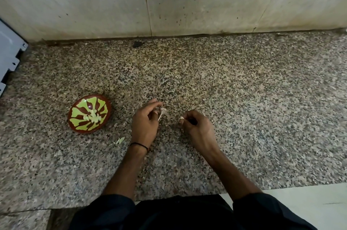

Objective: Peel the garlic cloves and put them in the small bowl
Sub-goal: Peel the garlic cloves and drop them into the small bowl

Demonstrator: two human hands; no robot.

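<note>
R hand (199,128) pinches clove (181,118) at fingertips, L hand (144,122) fingers grip garlic (161,112); bowl (78,112) left of em.

Probably a home kitchen: a speckled granite counter (244,89) runs along a splattered marble wall (206,1), a patterned small bowl (82,107) at left.

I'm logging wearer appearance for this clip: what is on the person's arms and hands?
The left hand and right hand are bare, no gloves. A thin black band circles the left wrist. Dark sleeves end near both elbows.
</note>
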